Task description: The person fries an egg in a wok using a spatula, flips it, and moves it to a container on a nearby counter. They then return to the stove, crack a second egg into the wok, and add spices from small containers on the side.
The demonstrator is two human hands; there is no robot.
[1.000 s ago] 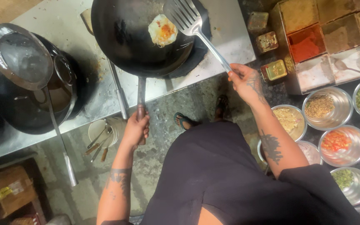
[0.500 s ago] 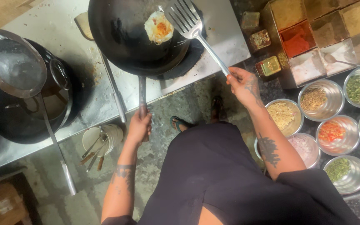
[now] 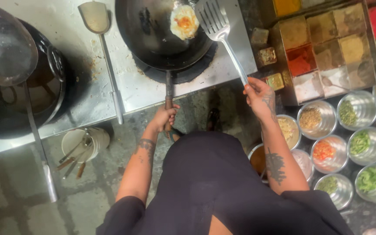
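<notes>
- The left hand (image 3: 165, 116) has its grip closed round the end of the long handle of the black wok (image 3: 153, 30), at the near edge of the steel bench (image 3: 122, 87).
- The wok sits on a dark burner ring set in the bench; its handle runs straight back toward the person.
- A fried egg (image 3: 183, 21), white with an orange yolk, lies inside the wok on the far right part of its wall.
- The right hand (image 3: 260, 98) has its grip closed round the lower end of the handle of a slotted metal spatula (image 3: 214, 19).
- The spatula's blade is held just right of the egg, over the wok's right rim; whether it touches the wok I cannot tell.
- Left of the wok, a flat steel turner (image 3: 95, 17) lies on the bench with its long handle pointing to the near edge.
- Further left of the wok stands a big black pot (image 3: 44, 95), with a round ladle (image 3: 3, 48) resting across its top.
- Right of the wok, a compartment box of spice powders (image 3: 327, 48) holds red, brown and tan heaps.
- Nearer than that box, small steel bowls (image 3: 349, 143) hold chopped greens, red pieces and pale grains.
- Below the bench edge, left of the wok handle, a white tub (image 3: 81, 141) holds a few utensils.
</notes>
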